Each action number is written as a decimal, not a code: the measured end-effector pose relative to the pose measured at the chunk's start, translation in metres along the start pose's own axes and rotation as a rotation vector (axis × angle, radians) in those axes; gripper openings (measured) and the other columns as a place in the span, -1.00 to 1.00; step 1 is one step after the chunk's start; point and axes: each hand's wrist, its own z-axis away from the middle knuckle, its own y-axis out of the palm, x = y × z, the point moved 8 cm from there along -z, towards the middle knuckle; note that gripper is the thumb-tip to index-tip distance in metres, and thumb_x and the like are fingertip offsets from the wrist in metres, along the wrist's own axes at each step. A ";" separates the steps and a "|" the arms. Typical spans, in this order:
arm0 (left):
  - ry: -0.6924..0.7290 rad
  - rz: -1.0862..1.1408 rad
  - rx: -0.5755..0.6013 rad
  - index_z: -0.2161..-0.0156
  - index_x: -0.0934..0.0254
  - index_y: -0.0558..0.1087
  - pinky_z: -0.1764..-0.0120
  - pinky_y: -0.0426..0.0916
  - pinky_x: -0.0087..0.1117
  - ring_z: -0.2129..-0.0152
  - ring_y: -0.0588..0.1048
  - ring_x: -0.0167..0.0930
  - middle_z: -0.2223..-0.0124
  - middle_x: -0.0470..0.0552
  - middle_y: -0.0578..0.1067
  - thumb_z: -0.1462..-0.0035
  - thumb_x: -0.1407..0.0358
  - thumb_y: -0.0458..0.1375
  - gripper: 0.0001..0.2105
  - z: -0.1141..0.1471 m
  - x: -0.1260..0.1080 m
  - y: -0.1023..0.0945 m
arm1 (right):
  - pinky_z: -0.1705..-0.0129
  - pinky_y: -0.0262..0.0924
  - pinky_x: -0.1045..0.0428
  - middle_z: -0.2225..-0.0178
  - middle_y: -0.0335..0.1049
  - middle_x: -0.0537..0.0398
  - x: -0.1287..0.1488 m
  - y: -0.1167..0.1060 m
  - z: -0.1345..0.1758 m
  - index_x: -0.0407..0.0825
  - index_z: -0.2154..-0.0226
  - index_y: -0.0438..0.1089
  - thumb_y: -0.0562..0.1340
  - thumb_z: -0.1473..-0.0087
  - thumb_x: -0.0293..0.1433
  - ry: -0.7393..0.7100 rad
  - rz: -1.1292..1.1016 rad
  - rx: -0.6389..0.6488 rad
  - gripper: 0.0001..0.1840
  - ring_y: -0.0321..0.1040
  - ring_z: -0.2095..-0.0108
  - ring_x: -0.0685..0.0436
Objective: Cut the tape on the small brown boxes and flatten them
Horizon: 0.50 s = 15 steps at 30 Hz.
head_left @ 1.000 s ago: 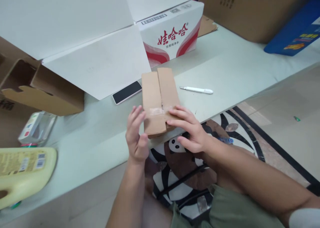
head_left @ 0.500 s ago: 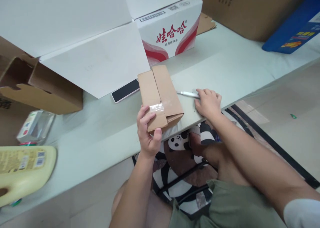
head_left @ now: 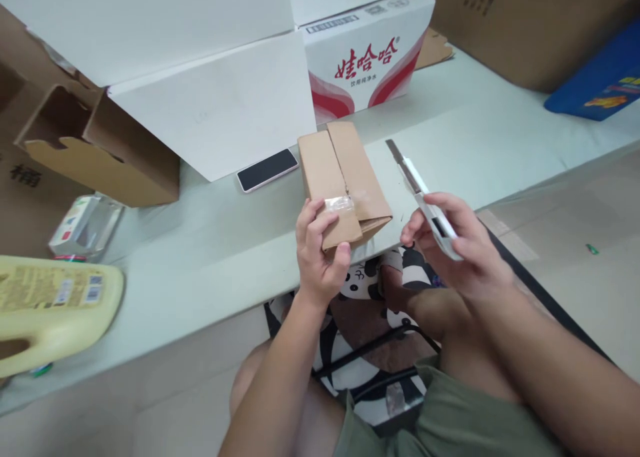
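Observation:
My left hand (head_left: 323, 253) grips the near end of a small brown cardboard box (head_left: 367, 170), its fingers on top and the thumb at the near side. Clear tape (head_left: 339, 203) crosses the seam close to my fingertips. The seam between the top flaps runs away from me. To the right of the box, my right hand (head_left: 457, 243) holds a white utility knife (head_left: 435, 220) above the table's front edge. The knife's blade is out and points up and to the left, apart from the box.
A black-screened phone (head_left: 267, 170) lies left of the box. Behind stand white cartons (head_left: 215, 103) and a red-and-white carton (head_left: 370, 70). At the left are an open brown carton (head_left: 105, 163), a clear plastic container (head_left: 90, 227) and a yellow jug (head_left: 65, 303). A blue container (head_left: 595, 87) stands far right.
My right hand has lifted the utility knife off the table, and its blade now shows extended. My left hand still grips the box. The whole view has shifted slightly.

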 end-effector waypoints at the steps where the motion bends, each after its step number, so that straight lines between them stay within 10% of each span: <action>1: 0.001 -0.005 -0.008 -0.11 0.16 0.33 -0.27 0.21 0.05 -0.23 0.33 -0.17 -0.23 0.18 0.34 -0.32 0.15 0.06 -0.69 0.000 -0.001 0.001 | 0.24 0.40 -0.13 0.31 0.46 0.11 0.006 0.006 0.003 0.21 0.03 0.43 0.30 -0.04 -0.11 -0.030 -0.050 0.029 -0.59 0.42 0.32 -0.17; 10: 0.025 0.000 -0.038 -0.12 0.17 0.33 -0.27 0.19 0.02 -0.23 0.32 -0.17 -0.22 0.18 0.35 -0.33 0.16 0.06 -0.68 0.002 -0.002 0.010 | 0.23 0.39 -0.11 0.17 0.47 0.07 0.016 0.028 0.006 0.29 -0.20 0.27 0.40 0.04 0.03 -0.137 0.010 0.094 -0.23 0.42 0.23 -0.19; 15: 0.032 -0.012 -0.039 -0.11 0.18 0.34 -0.27 0.20 0.02 -0.22 0.32 -0.18 -0.21 0.17 0.36 -0.32 0.14 0.05 -0.68 0.001 -0.003 0.009 | 0.48 0.20 0.04 0.45 0.38 0.20 0.023 0.022 0.015 0.17 0.21 0.48 0.34 -0.14 -0.32 -0.237 0.415 -0.061 -0.88 0.27 0.52 -0.03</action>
